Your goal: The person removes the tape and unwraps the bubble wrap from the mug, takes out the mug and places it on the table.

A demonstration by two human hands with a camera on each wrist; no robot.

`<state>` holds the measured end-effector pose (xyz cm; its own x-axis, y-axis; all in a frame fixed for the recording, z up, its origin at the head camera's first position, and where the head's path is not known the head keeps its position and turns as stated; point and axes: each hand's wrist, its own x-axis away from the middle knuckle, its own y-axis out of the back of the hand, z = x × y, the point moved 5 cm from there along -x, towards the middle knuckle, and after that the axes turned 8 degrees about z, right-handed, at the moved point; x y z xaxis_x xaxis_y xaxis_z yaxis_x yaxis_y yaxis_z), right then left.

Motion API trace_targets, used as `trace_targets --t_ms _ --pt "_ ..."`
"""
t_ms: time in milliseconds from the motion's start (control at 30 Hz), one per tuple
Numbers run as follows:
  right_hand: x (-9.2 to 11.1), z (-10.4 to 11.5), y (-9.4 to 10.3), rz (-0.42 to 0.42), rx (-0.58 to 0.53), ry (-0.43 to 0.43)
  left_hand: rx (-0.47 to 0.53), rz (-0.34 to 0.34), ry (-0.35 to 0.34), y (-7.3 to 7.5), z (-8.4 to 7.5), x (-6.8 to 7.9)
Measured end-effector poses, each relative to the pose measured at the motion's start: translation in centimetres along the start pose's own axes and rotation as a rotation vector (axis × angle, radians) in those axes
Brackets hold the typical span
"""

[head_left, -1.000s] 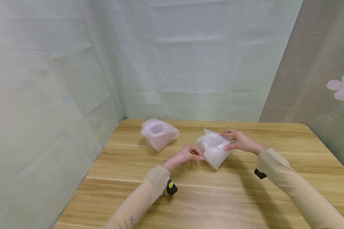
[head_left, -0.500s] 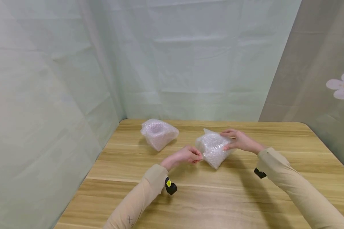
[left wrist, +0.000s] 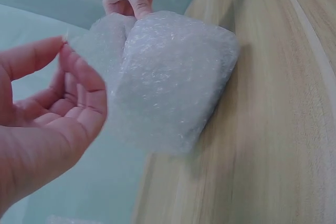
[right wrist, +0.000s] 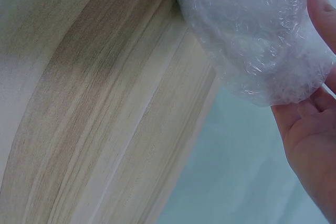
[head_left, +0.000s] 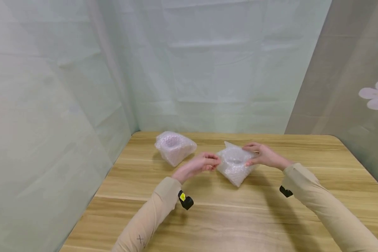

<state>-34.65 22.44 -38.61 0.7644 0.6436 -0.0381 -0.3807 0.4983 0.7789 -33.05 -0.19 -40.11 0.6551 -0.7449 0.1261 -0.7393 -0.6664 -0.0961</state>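
A bundle of clear bubble wrap (head_left: pixel 234 171) sits right of centre on the table; its contents cannot be made out. My right hand (head_left: pixel 266 156) holds it from the right, thumb on the near side and fingers over the far side. On the other side, my left hand (head_left: pixel 204 162) pinches a thin clear edge of the wrap between thumb and fingertip. The left wrist view shows this pinch beside the bundle (left wrist: pixel 168 77), the remaining left fingers (left wrist: pixel 86 108) curled. In the right wrist view the right hand (right wrist: pixel 315 140) grips the crumpled end of the wrap.
A second bubble-wrapped bundle (head_left: pixel 176 148) rests at the back left of the wooden table (head_left: pixel 226 224), untouched by either hand. Pale cloth (head_left: pixel 208 70) hangs behind the table and along its left side.
My left hand has risen and moved slightly away and left, lifting the wrap's edge. A rounded hollow now shows on top of the bundle. The right hand stays in place.
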Motion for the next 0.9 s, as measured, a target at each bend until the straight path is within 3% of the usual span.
trace_targets --t_ms 300,500,900 --pt "0.1 0.0 0.0 0.003 -0.016 -0.016 -0.035 -0.114 -0.085 0.5 -0.9 0.3" --pt "0.2 0.1 -0.1 0.018 -0.029 -0.031 -0.024 -0.215 -0.094 1.3 -0.9 0.3" --pt "0.3 0.0 -0.1 0.018 -0.039 -0.034 -0.058 -0.320 -0.125 2.3 -0.6 -0.1"
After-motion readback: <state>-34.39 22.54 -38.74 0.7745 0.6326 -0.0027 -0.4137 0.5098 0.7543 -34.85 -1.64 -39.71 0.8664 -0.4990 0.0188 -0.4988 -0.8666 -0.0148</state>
